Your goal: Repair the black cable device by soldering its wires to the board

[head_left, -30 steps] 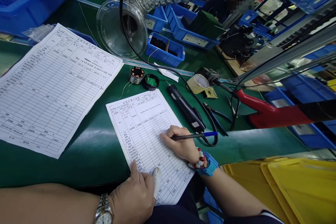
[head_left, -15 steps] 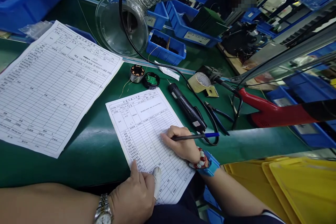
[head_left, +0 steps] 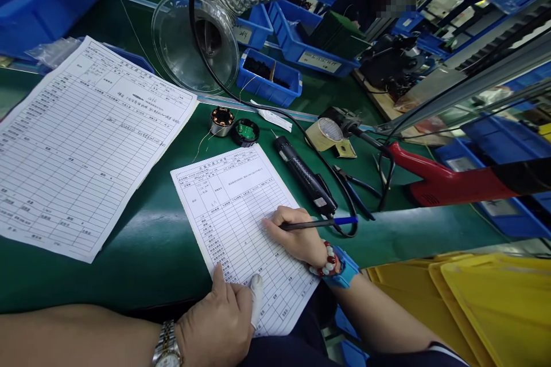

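Observation:
A printed form (head_left: 241,200) lies at the front edge of the green bench. My right hand (head_left: 299,235) rests on it, fingers pinched round a dark pen (head_left: 314,223) with a blue cap end; the pen's tip is hidden by the fingers. My left hand (head_left: 219,318) touches the lower left of the form, index finger stretched out and pointing at the row labels, the other fingers curled. The thumb of that hand wears a white covering and lies on the sheet's lower part. Further left lies a second, larger form (head_left: 86,143) with handwriting in its upper rows.
Behind the form are a copper-wound ring (head_left: 222,121), a black round part (head_left: 245,132), an electric screwdriver (head_left: 305,175), pliers (head_left: 359,192) and a tape roll (head_left: 325,133). A clear fume hood (head_left: 196,43), blue bins (head_left: 269,77) and a red-handled tool (head_left: 451,180) stand beyond. A person is at the back.
The view has shifted very slightly, so the bench items appear a little further left. Both hands keep nearly the same place on the form.

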`<state>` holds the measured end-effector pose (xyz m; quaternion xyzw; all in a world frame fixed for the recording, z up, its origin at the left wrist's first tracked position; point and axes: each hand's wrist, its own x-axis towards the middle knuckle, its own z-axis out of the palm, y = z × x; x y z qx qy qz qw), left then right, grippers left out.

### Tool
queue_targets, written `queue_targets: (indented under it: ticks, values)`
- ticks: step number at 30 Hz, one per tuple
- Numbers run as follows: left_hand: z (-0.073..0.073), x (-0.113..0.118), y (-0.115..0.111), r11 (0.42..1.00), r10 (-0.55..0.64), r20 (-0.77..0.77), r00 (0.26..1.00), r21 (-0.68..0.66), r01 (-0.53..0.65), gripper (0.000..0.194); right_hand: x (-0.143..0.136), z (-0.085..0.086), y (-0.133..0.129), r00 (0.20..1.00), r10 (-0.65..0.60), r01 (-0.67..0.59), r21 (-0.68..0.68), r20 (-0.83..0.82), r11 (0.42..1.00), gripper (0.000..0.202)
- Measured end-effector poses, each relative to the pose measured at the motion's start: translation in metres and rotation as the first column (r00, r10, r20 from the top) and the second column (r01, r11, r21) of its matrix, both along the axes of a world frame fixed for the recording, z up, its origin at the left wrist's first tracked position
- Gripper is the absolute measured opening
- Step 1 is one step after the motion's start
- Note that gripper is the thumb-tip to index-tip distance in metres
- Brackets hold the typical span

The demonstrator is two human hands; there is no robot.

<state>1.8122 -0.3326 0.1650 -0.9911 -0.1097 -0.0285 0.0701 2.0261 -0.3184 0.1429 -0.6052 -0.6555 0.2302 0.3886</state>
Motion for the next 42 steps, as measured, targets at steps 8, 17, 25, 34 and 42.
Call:
queue_targets:
  ticks: [8,17,25,34,42]
  values:
    - [-0.0006,-0.0007,-0.0007,1.0,0.002,0.023,1.0,0.013,-0.003,0.04,0.0005,0.0002,-0.0006,1.0,0.008,-0.008,0.006,0.011,1.0,0.032]
    - [-0.001,-0.0003,0.0004,1.0,0.002,0.039,0.999,0.022,-0.003,0.036,0.0009,-0.0018,0.0004,1.0,-0.017,0.017,0.011,0.013,1.0,0.032]
    - [-0.0006,-0.0002,-0.0004,0.999,0.006,0.066,0.998,0.033,-0.008,0.033,0.001,-0.0022,0.0002,1.0,-0.012,0.012,0.017,0.007,1.0,0.032]
    - [-0.001,-0.0006,0.0011,0.999,-0.017,0.037,0.999,0.045,0.015,0.037,0.0009,-0.0003,0.0,1.0,-0.003,0.003,0.01,0.01,1.0,0.031]
    - [-0.0038,-0.0011,0.0002,0.999,-0.012,0.021,1.0,0.044,0.011,0.037,0.0016,-0.0002,0.0003,1.0,0.0,0.0,0.012,0.013,1.0,0.032]
